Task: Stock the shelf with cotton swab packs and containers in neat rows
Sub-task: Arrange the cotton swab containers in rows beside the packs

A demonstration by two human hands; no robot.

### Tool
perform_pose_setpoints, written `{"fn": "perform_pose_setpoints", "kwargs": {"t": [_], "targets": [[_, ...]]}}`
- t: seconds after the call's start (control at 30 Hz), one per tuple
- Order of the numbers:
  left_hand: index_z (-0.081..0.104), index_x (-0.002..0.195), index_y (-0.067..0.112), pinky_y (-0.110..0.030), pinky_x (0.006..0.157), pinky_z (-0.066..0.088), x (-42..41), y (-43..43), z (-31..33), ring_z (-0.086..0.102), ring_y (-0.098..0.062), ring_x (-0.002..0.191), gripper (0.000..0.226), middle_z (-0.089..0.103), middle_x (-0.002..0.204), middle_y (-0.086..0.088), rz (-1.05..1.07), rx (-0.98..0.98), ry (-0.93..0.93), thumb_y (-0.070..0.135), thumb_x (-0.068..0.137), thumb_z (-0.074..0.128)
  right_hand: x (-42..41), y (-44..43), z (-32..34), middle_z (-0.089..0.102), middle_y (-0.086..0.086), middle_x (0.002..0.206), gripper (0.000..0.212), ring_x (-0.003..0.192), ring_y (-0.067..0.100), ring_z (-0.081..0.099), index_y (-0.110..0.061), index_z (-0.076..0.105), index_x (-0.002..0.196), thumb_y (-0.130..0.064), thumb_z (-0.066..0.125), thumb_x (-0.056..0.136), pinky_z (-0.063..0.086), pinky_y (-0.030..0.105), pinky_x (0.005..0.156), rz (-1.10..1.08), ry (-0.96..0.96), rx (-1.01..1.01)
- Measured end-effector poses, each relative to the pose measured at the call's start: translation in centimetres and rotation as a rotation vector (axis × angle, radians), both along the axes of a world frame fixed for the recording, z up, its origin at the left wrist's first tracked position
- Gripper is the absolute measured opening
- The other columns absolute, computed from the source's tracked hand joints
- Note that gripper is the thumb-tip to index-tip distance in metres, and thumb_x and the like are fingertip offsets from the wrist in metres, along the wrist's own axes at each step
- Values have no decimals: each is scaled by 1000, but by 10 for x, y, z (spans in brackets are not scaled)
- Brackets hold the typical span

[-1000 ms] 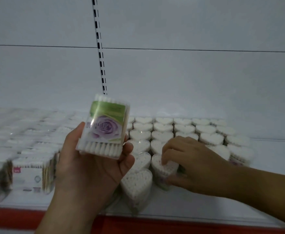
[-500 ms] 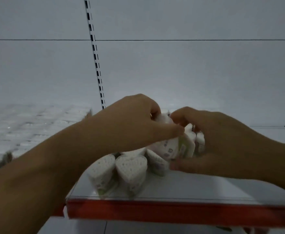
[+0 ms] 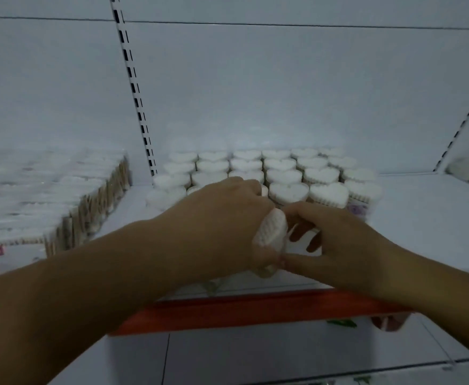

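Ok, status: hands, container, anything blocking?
Left hand grips a tilted swab container; right hand pinches it too. Held at the shelf front, before the heart rows. Nothing seen in the way.

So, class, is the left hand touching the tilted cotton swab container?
Touching. The head view shows the left hand curled round the tilted cotton swab container, with no gap between them.

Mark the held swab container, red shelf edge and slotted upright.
held swab container [image 3: 272, 230], head view, its textured white top.
red shelf edge [image 3: 255, 311], head view, middle of strip.
slotted upright [image 3: 135, 91], head view, mid-height.
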State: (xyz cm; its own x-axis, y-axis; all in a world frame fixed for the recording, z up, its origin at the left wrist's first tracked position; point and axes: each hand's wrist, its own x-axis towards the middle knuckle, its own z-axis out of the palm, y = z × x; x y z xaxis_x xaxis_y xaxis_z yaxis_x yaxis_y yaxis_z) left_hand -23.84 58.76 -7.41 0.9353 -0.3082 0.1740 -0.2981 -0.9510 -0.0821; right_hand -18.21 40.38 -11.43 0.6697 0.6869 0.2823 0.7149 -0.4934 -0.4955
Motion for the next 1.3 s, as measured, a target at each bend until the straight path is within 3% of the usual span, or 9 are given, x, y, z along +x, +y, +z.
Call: {"fn": "perform_pose_setpoints", "kwargs": {"t": [0.13, 0.27, 0.4, 0.5, 0.6, 0.77, 0.97, 1.17, 1.3], "targets": [[53, 121, 28, -23, 75, 30, 0, 0, -18, 38, -8, 103, 51, 43, 113, 8, -83, 50, -48, 62, 83, 49, 4, -12, -1, 62, -20, 94, 33, 90, -5, 59, -36, 59, 108, -49, 65, 78, 49, 14, 69, -5, 86, -22], [41, 136, 35, -25, 90, 34, 2, 5, -20, 32, -8, 121, 74, 34, 139, 12, -43, 89, 47, 73, 73, 39, 11, -29, -1, 65, -18, 84, 19, 82, -9, 59, -33, 63, 102, -33, 68, 83, 46, 9, 64, -19, 61, -46], [11, 149, 40, -30, 109, 29, 2, 0, -5, 17, -4, 139, 117, 15, 154, 20, 60, 148, 180, 95, 45, 17, 19, -73, 9, 65, -14, 78, 4, 75, -5, 56, -20, 69, 89, -21, 69, 85, 41, 7, 62, -82, -242, -36], [-3, 150, 40, -28, 115, 14, 15, -35, 14, 1, -1, 145, 121, 3, 158, 20, 53, 112, 155, 98, 44, -3, 36, -129, 17, 69, -5, 85, 9, 75, 12, 63, -15, 71, 92, -17, 71, 82, 50, 26, 66, -105, -466, -173], [4, 152, 38, -27, 116, 7, 52, -107, 31, -5, -1, 145, 114, 3, 160, 17, -32, 18, 143, 91, 51, 4, 63, -201, 25, 64, -5, 114, 26, 105, 16, 58, -20, 64, 115, -28, 60, 91, 44, 29, 87, -218, -479, -313], [4, 153, 30, -36, 120, 2, 135, -256, 32, -9, -10, 147, 85, -3, 162, 7, -146, -7, 262, 74, 85, 30, 103, -348, 34, 15, -1, 159, 60, 144, 15, 17, -28, 25, 149, -43, 48, 95, 21, 31, 113, -499, -336, -556], [18, 152, 30, -30, 116, 17, 198, -399, 18, 19, -13, 145, 73, 16, 160, 6, -308, -122, 280, 60, 92, 45, 98, -490, 30, 7, -5, 160, 61, 145, 12, 12, -33, 22, 149, -44, 48, 95, 19, 30, 115, -713, -168, -399], [40, 143, 28, -31, 109, 33, 229, -496, -1, 38, -13, 135, 58, 38, 150, 6, -400, -162, 228, 53, 92, 50, 99, -566, 15, 32, -14, 150, 45, 135, 1, 27, -33, 43, 138, -37, 52, 94, 14, 14, 105, -726, -251, -252], [53, 131, 35, -20, 90, 36, 252, -535, -2, 49, -5, 118, 45, 49, 138, 14, -458, -304, 238, 53, 90, 52, 121, -588, -2, 43, -24, 131, 38, 111, -13, 31, -36, 49, 129, -39, 55, 92, 29, 15, 105, -730, -258, -117]]}}
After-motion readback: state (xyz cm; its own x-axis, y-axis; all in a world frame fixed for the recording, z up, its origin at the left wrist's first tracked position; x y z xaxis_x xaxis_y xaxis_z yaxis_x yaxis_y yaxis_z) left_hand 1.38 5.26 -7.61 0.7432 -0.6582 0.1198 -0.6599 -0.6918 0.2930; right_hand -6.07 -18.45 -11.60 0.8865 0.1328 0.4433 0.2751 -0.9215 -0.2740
